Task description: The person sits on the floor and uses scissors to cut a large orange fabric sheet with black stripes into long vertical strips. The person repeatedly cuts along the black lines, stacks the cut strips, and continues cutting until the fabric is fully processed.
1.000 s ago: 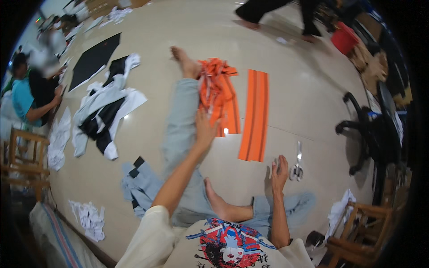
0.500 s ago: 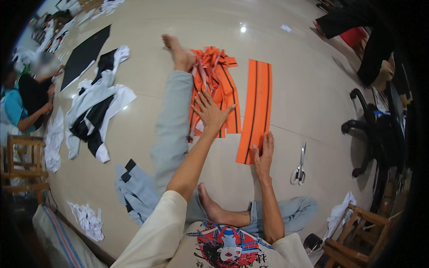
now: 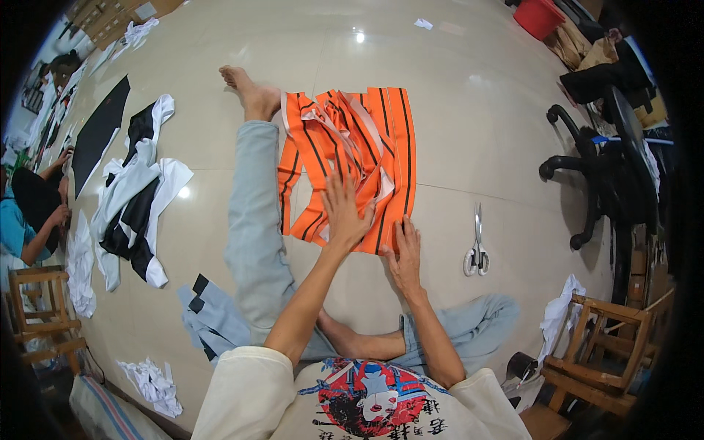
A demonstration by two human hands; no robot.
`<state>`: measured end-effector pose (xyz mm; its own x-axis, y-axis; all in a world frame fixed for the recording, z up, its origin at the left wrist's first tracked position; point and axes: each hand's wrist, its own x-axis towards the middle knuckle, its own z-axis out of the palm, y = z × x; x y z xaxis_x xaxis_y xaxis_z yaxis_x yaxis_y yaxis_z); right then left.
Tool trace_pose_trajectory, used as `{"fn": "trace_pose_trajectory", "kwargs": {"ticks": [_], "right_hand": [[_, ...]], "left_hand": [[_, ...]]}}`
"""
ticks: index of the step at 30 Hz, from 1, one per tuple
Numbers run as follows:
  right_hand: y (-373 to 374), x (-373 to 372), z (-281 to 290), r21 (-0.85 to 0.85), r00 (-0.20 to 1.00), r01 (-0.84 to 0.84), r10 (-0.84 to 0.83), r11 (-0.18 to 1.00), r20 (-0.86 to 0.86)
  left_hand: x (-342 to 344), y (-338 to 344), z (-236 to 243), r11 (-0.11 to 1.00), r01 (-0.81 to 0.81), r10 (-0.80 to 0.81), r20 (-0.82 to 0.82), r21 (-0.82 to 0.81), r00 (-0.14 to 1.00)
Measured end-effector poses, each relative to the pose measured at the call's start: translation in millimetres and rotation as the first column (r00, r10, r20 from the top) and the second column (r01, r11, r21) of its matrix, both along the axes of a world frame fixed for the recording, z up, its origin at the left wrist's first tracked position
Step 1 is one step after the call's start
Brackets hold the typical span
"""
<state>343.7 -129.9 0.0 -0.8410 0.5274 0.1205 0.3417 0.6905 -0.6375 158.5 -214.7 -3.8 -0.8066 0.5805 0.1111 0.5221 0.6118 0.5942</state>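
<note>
Several orange fabric strips with black stripes (image 3: 405,147) lie on the floor between my legs, the ones in the middle crumpled with pale undersides showing. My left hand (image 3: 345,214) rests on the lower middle of the heap, its fingers spread. At the heap's lower right corner, my right hand (image 3: 405,257) lies with its fingertips on the rightmost strip, thumb apart from the fingers. That strip is fairly flat and sits against the others. Neither hand grips anything that I can see. A pair of scissors (image 3: 477,249) lies on the floor right of my right hand.
Black and white cloth pieces (image 3: 139,205) and a dark panel (image 3: 103,136) lie to the left. Grey cloth (image 3: 213,315) is beside my left thigh. A black swivel chair (image 3: 609,169) and a wooden stool (image 3: 605,345) stand right. A person (image 3: 29,220) sits far left.
The separate flat orange strip has moved left against the heap, my right hand moving with it. The heap looks more spread out. The whole view has shifted, and the person at the upper right has moved away.
</note>
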Motion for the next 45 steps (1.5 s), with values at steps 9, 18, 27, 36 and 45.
{"fn": "trace_pose_trajectory", "kwargs": {"ticks": [9, 18, 27, 36, 45], "right_hand": [[-28.1, -3.5, 10.8, -0.113, 0.987, 0.154, -0.158, 0.982, -0.027], [-94.8, -31.8, 0.9, -0.13, 1.0, -0.004, 0.002, 0.992, -0.014], [-17.2, -16.8, 29.2, 0.008, 0.955, 0.167, -0.16, 0.986, -0.249], [81.6, -132.1, 34.4, 0.421, 0.574, -0.784, 0.79, 0.455, 0.215], [129.1, -42.7, 21.5, 0.439, 0.911, -0.398, 0.292, 0.805, 0.29]], "left_hand": [[-77.7, 6.5, -0.3, 0.857, -0.512, 0.515, 0.153, -0.062, 0.844], [28.6, 47.7, 21.9, 0.947, -0.001, 0.051, 0.15, -0.32, 0.987], [29.8, 3.1, -11.0, 0.94, 0.16, -0.212, -0.147, -0.303, 0.966], [37.4, -73.4, 11.5, 0.672, 0.618, -0.672, 0.016, -0.407, 0.741], [-53.1, -72.6, 35.8, 0.618, 0.664, -0.727, 0.016, -0.421, 0.687]]}}
